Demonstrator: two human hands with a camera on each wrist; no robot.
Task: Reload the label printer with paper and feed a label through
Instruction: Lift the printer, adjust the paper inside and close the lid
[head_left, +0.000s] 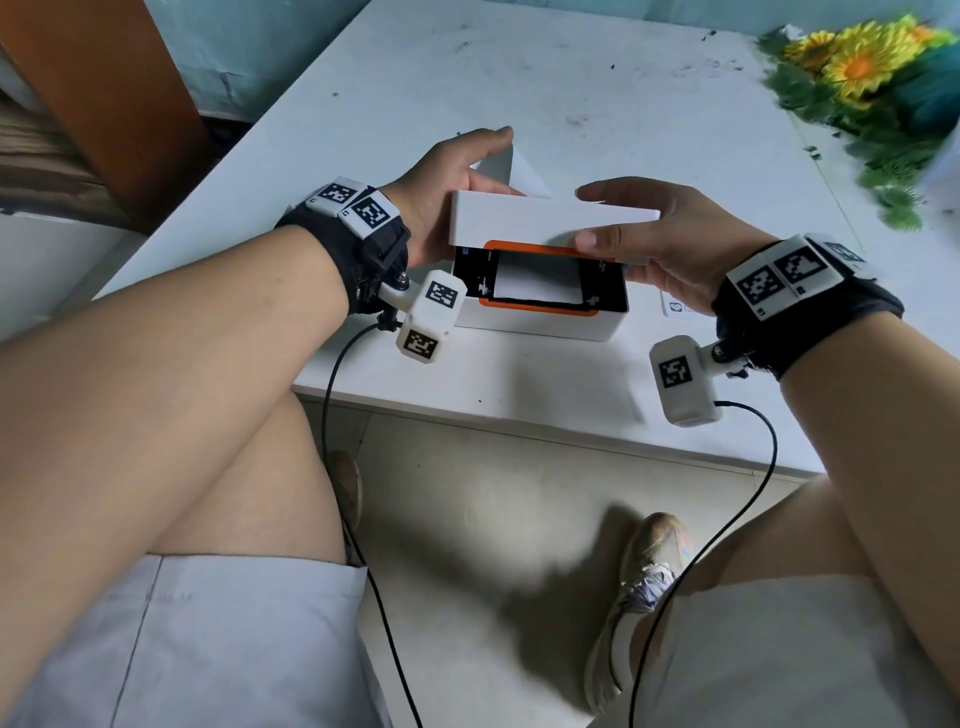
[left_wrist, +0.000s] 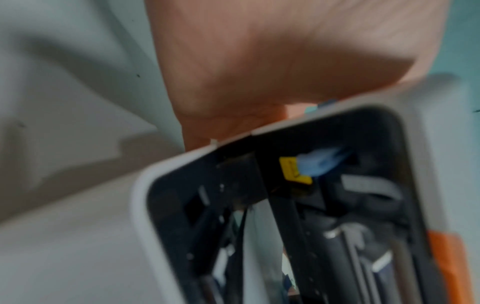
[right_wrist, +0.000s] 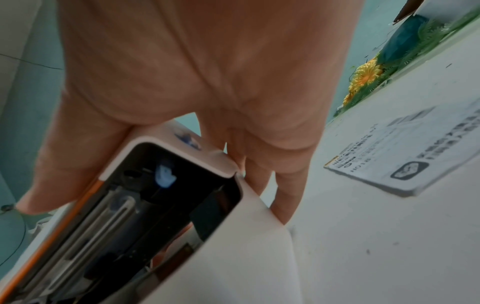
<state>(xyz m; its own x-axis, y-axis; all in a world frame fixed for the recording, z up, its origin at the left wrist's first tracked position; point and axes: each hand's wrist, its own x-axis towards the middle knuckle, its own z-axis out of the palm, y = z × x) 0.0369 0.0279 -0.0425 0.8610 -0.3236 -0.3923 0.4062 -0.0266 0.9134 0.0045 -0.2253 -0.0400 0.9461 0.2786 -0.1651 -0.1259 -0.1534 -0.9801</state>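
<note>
A white label printer (head_left: 545, 325) with an orange rim sits near the table's front edge. Its white lid (head_left: 540, 221) is raised partway over the open bay, where white paper (head_left: 537, 278) lies. A white paper strip (head_left: 524, 174) sticks up behind the lid. My left hand (head_left: 488, 161) grips the lid's left end, and my right hand (head_left: 587, 217) pinches its right end, thumb in front and fingers over the top. The blurred left wrist view shows my left hand (left_wrist: 259, 82) above the lid's black underside (left_wrist: 311, 205). In the right wrist view my right hand (right_wrist: 207, 82) holds the lid (right_wrist: 168, 185).
A printed card (head_left: 680, 306) (right_wrist: 405, 162) lies flat on the white table (head_left: 519, 384), just right of the printer. Yellow artificial flowers (head_left: 872, 78) (right_wrist: 366, 76) fill the table's far right corner. A brown wooden panel (head_left: 104, 93) stands at the far left. Camera cables hang below both wrists.
</note>
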